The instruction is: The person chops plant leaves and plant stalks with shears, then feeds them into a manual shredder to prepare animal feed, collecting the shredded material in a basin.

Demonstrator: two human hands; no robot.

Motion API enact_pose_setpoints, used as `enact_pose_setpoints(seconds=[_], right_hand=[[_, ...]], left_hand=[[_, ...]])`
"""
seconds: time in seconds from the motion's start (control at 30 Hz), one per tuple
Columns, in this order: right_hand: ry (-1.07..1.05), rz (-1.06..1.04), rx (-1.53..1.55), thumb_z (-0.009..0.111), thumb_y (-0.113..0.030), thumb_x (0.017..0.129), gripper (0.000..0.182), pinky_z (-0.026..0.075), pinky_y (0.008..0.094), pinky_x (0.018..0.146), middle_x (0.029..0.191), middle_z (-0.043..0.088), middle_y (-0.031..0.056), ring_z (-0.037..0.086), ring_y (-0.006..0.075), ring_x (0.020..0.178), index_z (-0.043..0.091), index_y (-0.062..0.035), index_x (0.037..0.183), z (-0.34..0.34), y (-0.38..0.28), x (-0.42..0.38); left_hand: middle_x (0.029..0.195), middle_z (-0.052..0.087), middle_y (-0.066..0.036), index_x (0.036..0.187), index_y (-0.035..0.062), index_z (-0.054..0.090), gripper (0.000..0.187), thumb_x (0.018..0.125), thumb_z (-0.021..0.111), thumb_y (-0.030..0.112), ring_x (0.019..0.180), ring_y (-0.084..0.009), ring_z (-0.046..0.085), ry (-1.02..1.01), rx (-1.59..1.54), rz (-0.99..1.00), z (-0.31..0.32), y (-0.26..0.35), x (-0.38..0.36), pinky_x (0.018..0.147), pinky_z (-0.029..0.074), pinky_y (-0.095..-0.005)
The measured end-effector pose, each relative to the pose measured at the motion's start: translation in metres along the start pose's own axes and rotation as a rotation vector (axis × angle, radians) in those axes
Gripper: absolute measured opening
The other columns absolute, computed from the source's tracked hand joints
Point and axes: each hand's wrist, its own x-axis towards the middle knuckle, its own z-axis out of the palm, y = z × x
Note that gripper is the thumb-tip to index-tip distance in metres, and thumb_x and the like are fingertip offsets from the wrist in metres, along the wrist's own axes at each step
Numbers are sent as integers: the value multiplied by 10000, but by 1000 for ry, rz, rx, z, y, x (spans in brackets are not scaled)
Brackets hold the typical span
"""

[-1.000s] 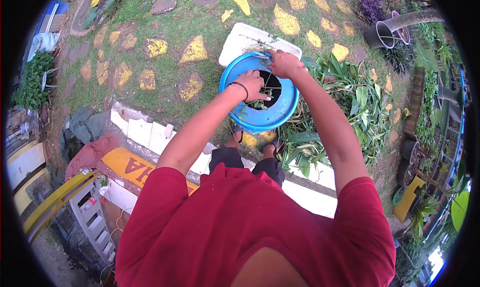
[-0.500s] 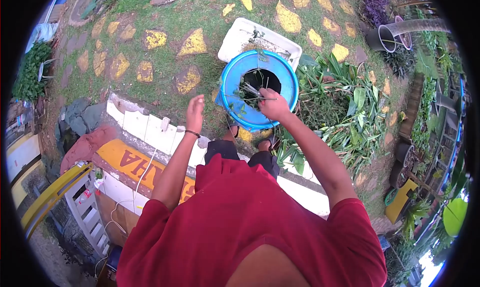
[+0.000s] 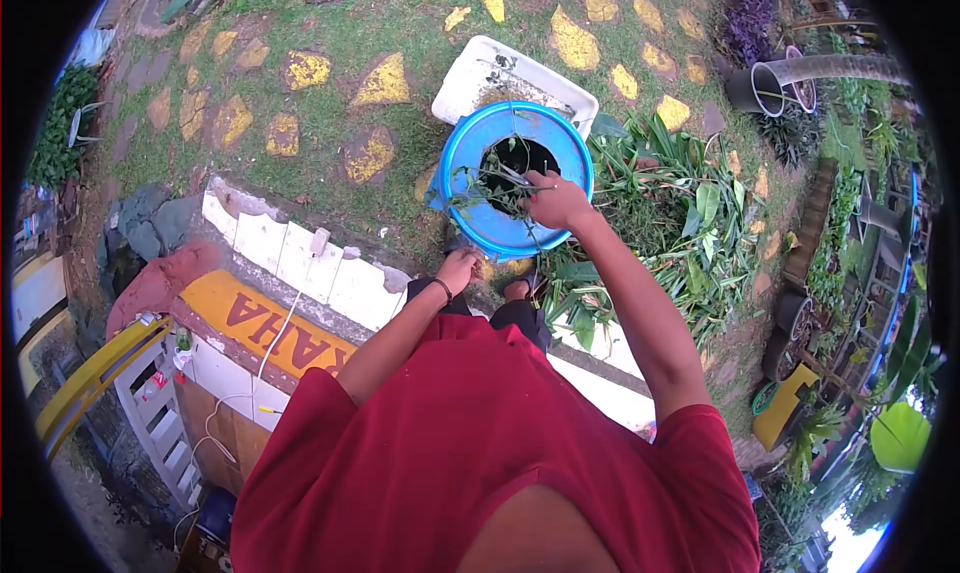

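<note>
Looking down past a red shirt: one person sits above a blue bucket [image 3: 515, 178], and every place below is given from that bucket.
Far left of the bucket: potted greenery [image 3: 62, 123] stands at the garden's edge, well apart from the hands.
Left and nearer the person: a low tiled wall [image 3: 290, 263] with a yellow lettered strip runs across, with a thin white cord draped over it; the person seems to be seated on it, which would put the bucket within easy reach.
Left hand [image 3: 458, 270]: it rests just below the bucket's near rim, by the knee, loosely curled and grasping nothing that can be seen; a dark band circles the wrist.
Bucket: it stands on the grass between the feet, its mouth turned up at the person, with thin green stems [image 3: 490, 185] draped over its rim and dark opening.
Behind the bucket: a white rectangular tub [image 3: 478, 78] touches or sits just past the far rim, with a few scraps in it.
Right hand [image 3: 556, 199]: it sits over the bucket's right rim, fingers closed around the stems, probably so that loose bits drop inside.
Right of the bucket: a heap of cut green leaves [image 3: 690, 218] lies on the ground just beside it, close to the working hand.
Far right: dark pots [image 3: 760, 81] and more plants line the border.
</note>
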Motion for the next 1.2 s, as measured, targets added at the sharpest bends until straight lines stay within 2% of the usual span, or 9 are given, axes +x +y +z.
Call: enact_pose_setpoints(seconds=[0.3, 0.37, 0.5, 0.53, 0.7, 0.9, 1.0, 1.07, 1.2], right_hand=[[93, 112, 58, 622, -501, 908, 691, 496, 460, 979, 1272, 576, 235, 615, 377, 1156, 436, -137, 1466, -22, 39, -30], [-20, -36, 645, 635, -493, 919, 713, 479, 426, 989, 1204, 627, 201, 608, 311, 1182, 416, -128, 1491, -18, 51, -38], [-195, 118, 999, 642, -436, 939, 687, 533, 316, 695, 1127, 647, 158, 635, 163, 760, 399, -136, 1507, -46, 30, -85], [-188, 113, 1069, 636, -412, 948, 663, 472, 266, 566, 1065, 647, 121, 535, 112, 601, 401, -145, 1508, -39, 34, -86], [62, 90, 1033, 648, -371, 949, 617, 462, 287, 636, 1008, 653, 54, 514, 82, 682, 443, -139, 1482, -12, 28, -95], [229, 96, 1086, 658, -365, 941, 545, 423, 247, 608, 931, 606, 5, 448, 72, 645, 532, -111, 1407, 28, 31, -121], [244, 145, 1159, 666, -328, 946, 510, 418, 242, 628, 929, 611, 2, 469, 70, 690, 549, -78, 1376, 41, 20, -143], [278, 141, 1237, 682, -276, 943, 493, 392, 217, 629, 883, 584, -19, 469, 55, 708, 554, -42, 1358, 50, 14, -155], [317, 242, 1279, 669, -252, 948, 432, 402, 218, 629, 879, 587, -31, 478, 51, 698, 581, -75, 1332, 81, 15, -177]], left_hand=[[644, 449, 26, 1177, 84, 649, 352, 1077, 391, 303, 570, -73, 450, 276, 565, 298, -54, 148, -146, 589, 471, -257], [635, 407, 29, 1167, 80, 654, 357, 1077, 392, 305, 575, -59, 407, 300, 762, 345, -51, 190, -187, 587, 461, -255], [728, 630, -119, 1151, 67, 656, 375, 1065, 411, 338, 676, -295, 638, 128, 1121, 347, -16, 244, -232, 673, 504, -401], [873, 692, -178, 1136, 70, 659, 399, 1054, 414, 374, 850, -413, 666, 66, 1114, 460, -16, 237, -224, 742, 502, -478], [939, 696, -238, 1077, 79, 688, 399, 1045, 420, 373, 906, -422, 666, 0, 1695, 254, 36, 250, -166, 784, 524, -505], [1052, 739, -133, 976, 57, 754, 239, 940, 589, 226, 989, -295, 714, -95, 2214, 185, 102, 259, -57, 826, 567, -411], [1109, 734, -117, 1019, 79, 764, 223, 887, 621, 190, 1012, -263, 715, -239, 2418, 235, 121, 204, 32, 798, 573, -386], [1112, 736, -103, 1039, 91, 766, 231, 883, 623, 182, 1011, -250, 716, -191, 2330, -80, 135, 178, 85, 761, 576, -381], [1100, 736, -120, 1062, 89, 762, 271, 880, 607, 217, 1011, -257, 712, -277, 2405, 347, 166, 196, 76, 788, 568, -398]])
